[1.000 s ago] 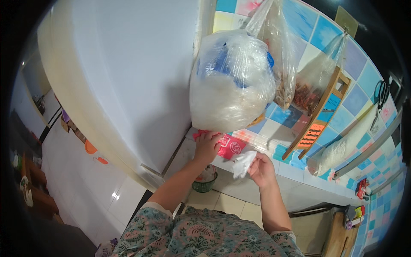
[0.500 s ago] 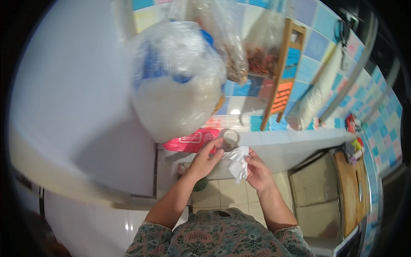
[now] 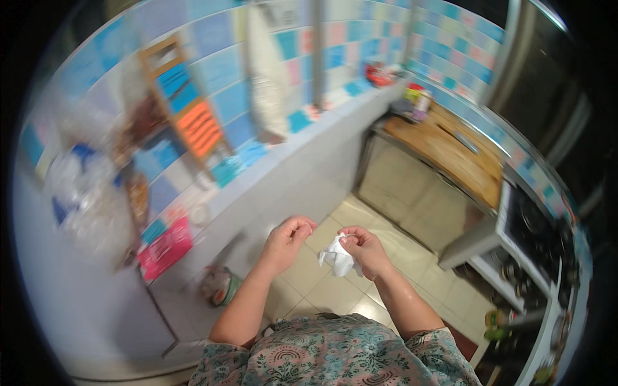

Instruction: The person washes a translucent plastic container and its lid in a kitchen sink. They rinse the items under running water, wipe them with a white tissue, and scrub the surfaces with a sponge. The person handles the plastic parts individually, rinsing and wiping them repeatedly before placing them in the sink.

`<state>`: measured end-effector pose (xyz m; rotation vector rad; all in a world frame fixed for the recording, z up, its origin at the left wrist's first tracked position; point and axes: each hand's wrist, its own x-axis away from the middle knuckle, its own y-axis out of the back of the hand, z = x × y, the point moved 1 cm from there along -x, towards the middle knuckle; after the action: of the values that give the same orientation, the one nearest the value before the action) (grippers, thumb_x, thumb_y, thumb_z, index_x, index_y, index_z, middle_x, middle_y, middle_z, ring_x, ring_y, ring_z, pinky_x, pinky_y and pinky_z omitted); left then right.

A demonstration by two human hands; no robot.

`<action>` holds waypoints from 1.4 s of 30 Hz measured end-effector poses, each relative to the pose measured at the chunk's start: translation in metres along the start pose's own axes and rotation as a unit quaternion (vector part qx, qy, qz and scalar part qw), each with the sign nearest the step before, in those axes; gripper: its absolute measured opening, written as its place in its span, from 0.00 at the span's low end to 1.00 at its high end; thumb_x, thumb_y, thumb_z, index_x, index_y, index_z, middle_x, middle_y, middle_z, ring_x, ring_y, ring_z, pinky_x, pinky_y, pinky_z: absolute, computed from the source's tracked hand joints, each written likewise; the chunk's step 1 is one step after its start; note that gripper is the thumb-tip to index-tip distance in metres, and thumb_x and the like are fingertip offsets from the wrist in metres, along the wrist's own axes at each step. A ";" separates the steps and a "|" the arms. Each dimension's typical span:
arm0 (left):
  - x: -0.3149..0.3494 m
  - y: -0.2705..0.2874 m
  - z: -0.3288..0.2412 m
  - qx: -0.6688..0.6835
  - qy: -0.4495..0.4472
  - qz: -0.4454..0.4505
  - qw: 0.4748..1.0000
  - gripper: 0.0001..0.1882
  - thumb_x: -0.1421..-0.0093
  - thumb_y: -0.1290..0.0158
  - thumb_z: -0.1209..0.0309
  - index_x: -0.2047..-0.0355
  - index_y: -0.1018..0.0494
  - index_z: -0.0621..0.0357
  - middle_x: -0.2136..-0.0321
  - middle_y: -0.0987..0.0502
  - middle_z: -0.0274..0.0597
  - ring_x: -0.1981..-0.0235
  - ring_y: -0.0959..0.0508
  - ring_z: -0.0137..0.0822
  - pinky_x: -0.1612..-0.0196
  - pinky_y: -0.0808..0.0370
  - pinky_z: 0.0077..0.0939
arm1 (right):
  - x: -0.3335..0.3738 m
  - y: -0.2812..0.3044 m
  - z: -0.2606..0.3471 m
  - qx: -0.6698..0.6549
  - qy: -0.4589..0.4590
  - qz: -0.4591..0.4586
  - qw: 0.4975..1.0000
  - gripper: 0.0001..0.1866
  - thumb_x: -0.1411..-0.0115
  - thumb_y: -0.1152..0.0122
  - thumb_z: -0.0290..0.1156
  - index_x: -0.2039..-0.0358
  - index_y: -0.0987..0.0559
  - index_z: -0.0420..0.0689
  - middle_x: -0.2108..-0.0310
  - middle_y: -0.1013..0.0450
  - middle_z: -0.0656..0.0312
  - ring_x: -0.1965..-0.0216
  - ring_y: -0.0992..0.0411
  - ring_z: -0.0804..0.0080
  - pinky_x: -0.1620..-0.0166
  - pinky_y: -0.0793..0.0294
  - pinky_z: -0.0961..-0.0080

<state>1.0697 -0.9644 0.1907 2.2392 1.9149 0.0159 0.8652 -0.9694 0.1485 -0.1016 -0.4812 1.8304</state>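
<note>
Since the earlier frames the view has swung away from the large plastic bag (image 3: pixel 80 193), now blurred at the frame's left, and both hands have been drawn back from the ledge (image 3: pixel 309 138) to lower centre, over the tiled floor (image 3: pixel 335 289). The crumpled white tissue (image 3: pixel 339 257) (soft, creased, irregular) is pinched in the right hand (image 3: pixel 364 251). The left hand (image 3: pixel 288 241) is loosely curled, holding nothing visible. Handling, in judgement, has shifted to the tissue alone.
</note>
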 end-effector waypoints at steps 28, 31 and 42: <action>0.119 -0.814 -0.050 0.113 0.337 0.700 0.619 0.06 0.38 0.53 0.69 0.65 0.29 0.56 0.70 0.25 0.34 0.69 0.25 0.27 0.65 0.28 0.23 | 0.567 0.399 -0.017 -0.105 0.192 -0.609 0.762 0.19 0.43 0.40 0.30 0.52 0.30 0.39 0.61 0.28 0.64 0.59 0.32 0.80 0.57 0.32 0.81; 0.136 -0.870 -0.062 0.108 0.365 0.733 0.564 0.06 0.37 0.53 0.69 0.64 0.30 0.56 0.70 0.26 0.34 0.67 0.25 0.28 0.63 0.28 0.24 | 0.592 0.422 -0.023 -0.151 0.197 -0.644 0.723 0.14 0.41 0.42 0.32 0.58 0.26 0.38 0.59 0.28 0.65 0.59 0.33 0.80 0.55 0.33 0.79; 0.221 -1.002 -0.086 -0.012 0.104 0.954 0.282 0.19 0.39 0.51 0.72 0.47 0.35 0.60 0.53 0.29 0.39 0.52 0.30 0.29 0.47 0.35 0.25 | 0.649 0.466 -0.046 -0.344 0.538 -0.681 0.358 0.17 0.37 0.54 0.31 0.51 0.34 0.34 0.57 0.29 0.56 0.57 0.29 0.68 0.54 0.30 0.70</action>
<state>0.1146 -0.5916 0.0939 2.6639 -1.7002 0.5797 0.2570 -0.4598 0.0444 -1.0533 -0.1259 -0.4469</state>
